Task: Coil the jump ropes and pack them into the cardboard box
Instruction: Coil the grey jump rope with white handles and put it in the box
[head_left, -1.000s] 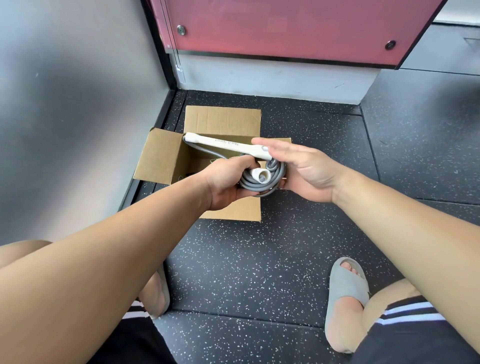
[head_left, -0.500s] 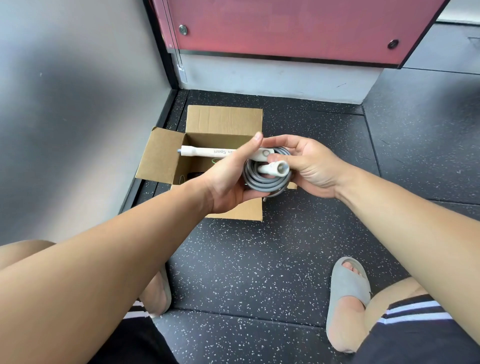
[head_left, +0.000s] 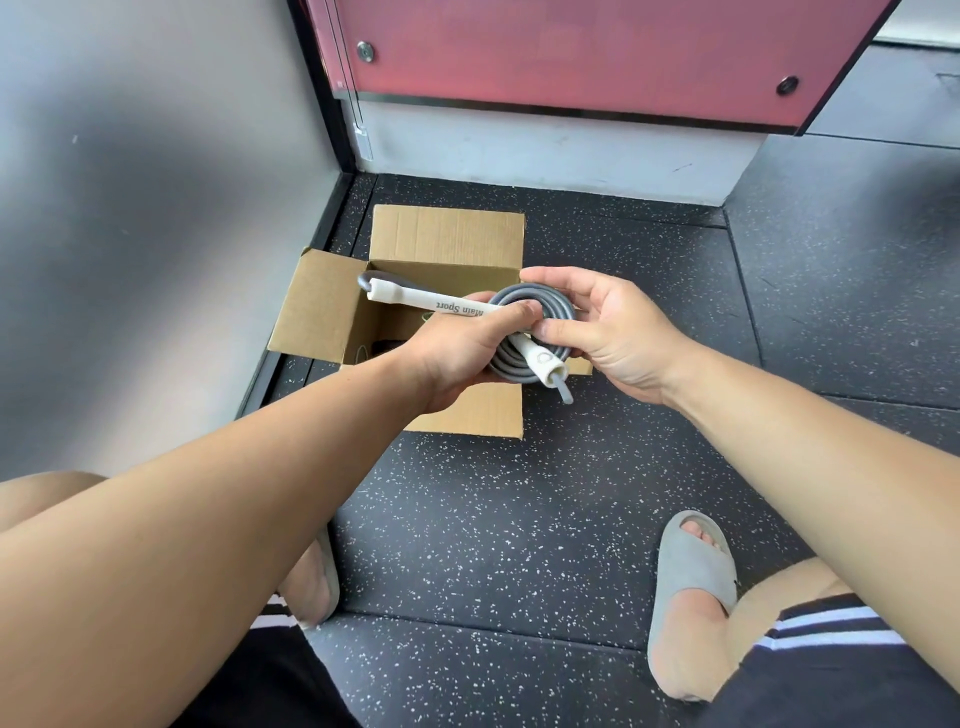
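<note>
Far left: a blurred grey wall (head_left: 156, 208) is seen, running down to the speckled dark floor (head_left: 493, 519).

Left of centre: a cardboard box (head_left: 317, 306) is set on the floor against the wall's foot, with all flaps folded outward. Something dark is glimpsed inside; what it is cannot be told.

Centre: a jump rope (head_left: 535, 301), grey cord wound into a tight round coil, is held in the air just above the box's right side, not yet inside it. One white handle (head_left: 415, 299), printed "Main Sport", is pointed left over the box opening. The second handle (head_left: 543, 361) is laid across the coil, angled down to the right, with a short cord end sticking out.

Left grip (head_left: 457, 348): clenched round the printed handle and the coil's left edge, thumb pressed on top.

Right grip (head_left: 608, 332): curled round the coil's right side, thumb set against the second handle, forefinger hooked over the top of the coil.

Lower frame: a grey sandal (head_left: 324, 577) is partly hidden under the left forearm; another grey sandal (head_left: 691, 566) is seen at right. Black shorts with white stripes are worn.

Top: a red panel (head_left: 571, 52) with two round fasteners is mounted above a pale base.
</note>
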